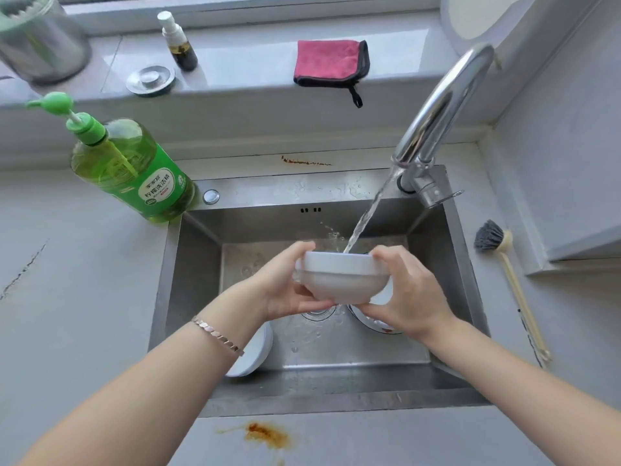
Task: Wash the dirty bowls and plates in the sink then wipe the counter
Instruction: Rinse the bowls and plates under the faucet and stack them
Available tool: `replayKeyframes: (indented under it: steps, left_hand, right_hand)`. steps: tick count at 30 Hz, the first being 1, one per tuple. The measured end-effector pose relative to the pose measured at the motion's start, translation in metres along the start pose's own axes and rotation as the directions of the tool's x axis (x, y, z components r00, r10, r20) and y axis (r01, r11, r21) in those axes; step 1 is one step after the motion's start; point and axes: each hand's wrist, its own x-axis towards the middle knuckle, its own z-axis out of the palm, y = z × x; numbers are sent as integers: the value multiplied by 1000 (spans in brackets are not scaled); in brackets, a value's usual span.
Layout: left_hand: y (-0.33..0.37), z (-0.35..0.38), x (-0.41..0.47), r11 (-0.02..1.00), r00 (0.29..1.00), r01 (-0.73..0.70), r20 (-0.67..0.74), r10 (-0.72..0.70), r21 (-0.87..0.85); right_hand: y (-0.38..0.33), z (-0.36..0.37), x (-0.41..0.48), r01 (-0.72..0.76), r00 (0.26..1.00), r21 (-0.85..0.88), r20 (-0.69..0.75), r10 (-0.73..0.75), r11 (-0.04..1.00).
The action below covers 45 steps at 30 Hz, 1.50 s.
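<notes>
- I see a grey worktop (84,280) around a steel sink (336,371), with a brown stain (267,435) on it just in front of the sink.
- Behind the sink's right corner a chrome tap (437,109) runs water (364,220) into the white bowl (342,277) I hold above the basin.
- At the sink's back left corner stands a green soap bottle (134,166).
- My left hand (285,287) has its fingers curled around the bowl's left side.
- My right hand (406,294) grips the bowl's right side.
- Another bowl (253,351) lies in the sink under my left wrist.
- A plate (369,321) lies in the sink, mostly hidden beneath my right hand.
- A pink cloth (329,62) sits on the sill behind the sink.
- A dish brush (504,260) lies right of the sink.
</notes>
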Motion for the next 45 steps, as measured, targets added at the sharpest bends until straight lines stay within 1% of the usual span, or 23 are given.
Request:
replayKeyframes:
  steps: [2, 4, 5, 7, 8, 9, 11, 13, 15, 18, 20, 21, 22, 23, 25, 27, 29, 33, 35, 37, 40, 42, 45]
  left_hand:
    - [-10, 4, 4, 999, 999, -39, -31, 39, -11]
    - [-17, 4, 7, 984, 985, -162, -52, 166, 78]
    - [-19, 3, 7, 959, 966, -243, -50, 252, 145]
    - [-21, 3, 7, 888, 914, -389, -24, 406, 245]
    - [-22, 4, 6, 857, 888, -438, -14, 459, 271]
    - [-22, 5, 6, 834, 868, -475, -4, 496, 281]
    - [-22, 8, 6, 803, 840, -526, 25, 541, 279]
    - [-21, 10, 6, 775, 809, -572, 33, 586, 267]
    - [-17, 10, 6, 756, 782, -598, -15, 623, 266]
    - [-12, 4, 6, 762, 777, -573, -98, 622, 302]
    - [-12, -1, 7, 787, 796, -532, -132, 590, 312]
    - [-13, -3, 8, 800, 806, -513, -147, 573, 310]
    - [-14, -5, 9, 811, 815, -497, -155, 559, 309]
    - [-15, -5, 10, 818, 823, -483, -158, 546, 311]
    - [-16, -6, 11, 832, 834, -459, -171, 524, 312]
    - [-15, -4, 13, 839, 839, -439, -187, 511, 322]
    - [-13, -3, 14, 835, 831, -432, -209, 516, 342]
    - [-6, 0, 9, 789, 797, -443, -216, 564, 426]
    - [-3, 1, 6, 730, 760, -448, -210, 615, 516]
    - [0, 1, 1, 615, 709, -406, -192, 679, 675]
    - [2, 5, -12, 328, 646, -200, -128, 753, 923]
    - [1, 3, -21, 121, 612, -105, -32, 791, 987]
    - [-2, -10, -31, -51, 595, -35, 62, 802, 998]
  right_hand:
    - [9, -2, -11, 7, 1000, -11, 9, -7, 1000]
    - [10, -10, -13, 73, 984, -44, 164, -65, 996]
    - [6, -15, -10, 82, 943, -56, 328, -59, 995]
    - [-4, -18, -5, 15, 786, -84, 617, 40, 996]
    - [-5, -15, 0, 10, 732, -150, 675, 95, 989]
    - [-7, -13, 9, 15, 710, -198, 693, 129, 980]
    - [-13, -6, 25, 42, 733, -183, 673, 94, 982]
    - [-23, 0, 35, 54, 739, -22, 673, -25, 998]
    - [-30, -1, 34, 37, 739, 114, 665, -105, 993]
    - [-16, -13, 21, 14, 769, 149, 630, -106, 989]
    - [7, -23, 16, -116, 877, 182, 480, 14, 976]
    - [20, -27, 17, -233, 918, 209, 370, 144, 950]
    - [32, -32, 19, -361, 920, 254, 252, 299, 897]
    - [43, -36, 24, -481, 876, 316, 159, 455, 817]
    - [57, -43, 37, -647, 723, 456, 109, 682, 612]
    - [70, -47, 52, -667, 639, 587, 134, 757, 459]
    - [75, -46, 65, -626, 632, 675, 146, 761, 391]
    - [70, -42, 83, -614, 620, 686, 114, 776, 390]
    - [67, -44, 88, -637, 644, 639, 132, 754, 432]
    - [70, -46, 88, -676, 658, 577, 193, 728, 458]
    - [65, -48, 73, -760, 645, 325, 278, 711, 563]
    - [52, -42, 57, -747, 662, 205, 315, 680, 633]
    - [23, -27, 33, -721, 659, 105, 410, 630, 685]
